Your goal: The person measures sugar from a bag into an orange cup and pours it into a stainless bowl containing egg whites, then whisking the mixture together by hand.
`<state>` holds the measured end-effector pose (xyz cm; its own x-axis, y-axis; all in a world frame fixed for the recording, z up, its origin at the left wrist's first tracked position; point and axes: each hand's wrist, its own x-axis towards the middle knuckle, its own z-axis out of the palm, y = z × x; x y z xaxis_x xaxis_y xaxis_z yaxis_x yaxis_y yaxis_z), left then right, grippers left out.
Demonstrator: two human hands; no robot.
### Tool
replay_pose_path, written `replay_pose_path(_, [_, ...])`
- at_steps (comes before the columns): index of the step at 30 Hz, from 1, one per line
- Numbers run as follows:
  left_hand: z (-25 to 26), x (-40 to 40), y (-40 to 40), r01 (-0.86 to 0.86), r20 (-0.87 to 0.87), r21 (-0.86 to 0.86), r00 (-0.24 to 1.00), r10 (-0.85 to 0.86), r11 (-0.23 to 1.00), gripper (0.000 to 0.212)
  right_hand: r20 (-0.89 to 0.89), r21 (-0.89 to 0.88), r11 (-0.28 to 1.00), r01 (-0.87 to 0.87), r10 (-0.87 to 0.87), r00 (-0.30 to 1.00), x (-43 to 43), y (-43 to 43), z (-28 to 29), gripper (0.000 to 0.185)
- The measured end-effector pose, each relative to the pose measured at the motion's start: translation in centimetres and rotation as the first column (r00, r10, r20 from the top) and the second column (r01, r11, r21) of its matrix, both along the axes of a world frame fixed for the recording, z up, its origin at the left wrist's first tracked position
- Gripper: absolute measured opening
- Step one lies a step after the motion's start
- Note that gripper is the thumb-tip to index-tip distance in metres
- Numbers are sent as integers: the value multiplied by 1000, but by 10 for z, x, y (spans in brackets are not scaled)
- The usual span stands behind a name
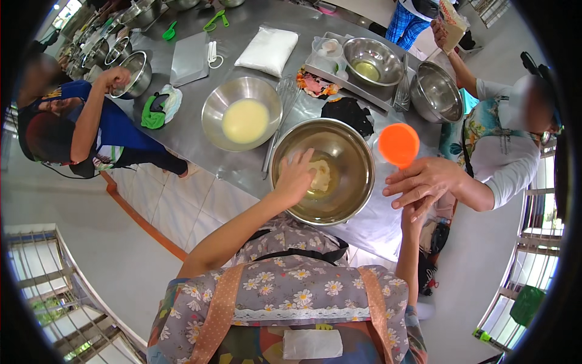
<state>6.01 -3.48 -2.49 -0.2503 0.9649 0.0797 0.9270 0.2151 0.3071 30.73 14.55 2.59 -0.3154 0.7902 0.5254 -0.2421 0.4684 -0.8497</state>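
My left hand [298, 175] is over the inside of a large stainless steel mixing bowl [359, 182], fingers apart and holding nothing. Clear yellowish liquid with a pale clump [322, 176] lies at the bowl's bottom. To the right, my right hand [414, 210] is mostly covered by a co-worker's hand [420, 182]. An orange cup [398, 145] is just beyond these two hands; which of them holds it is hidden. A second steel bowl [213, 102] with pale yellow liquid stands at the left, with a wire whisk [277, 132] between the bowls.
A bag of white powder [267, 50] lies farther back. A metal tray [348, 88] carries a bowl [375, 50] and plastic cups [327, 48]. The right-hand co-worker holds up a bag [452, 27] near another bowl [436, 91]. Someone at left reaches into a bowl [138, 75].
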Motion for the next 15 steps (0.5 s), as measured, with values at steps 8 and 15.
replay_pose_path(8, [9, 3, -6, -11, -54, -97, 999, 5, 995, 21, -333, -320, 917, -237, 125, 935, 4, -2, 10, 28])
replay_pose_path(15, [37, 2, -20, -70, 55, 48, 996, 68, 996, 31, -166, -633, 766, -110, 4, 986, -60, -28, 25, 30])
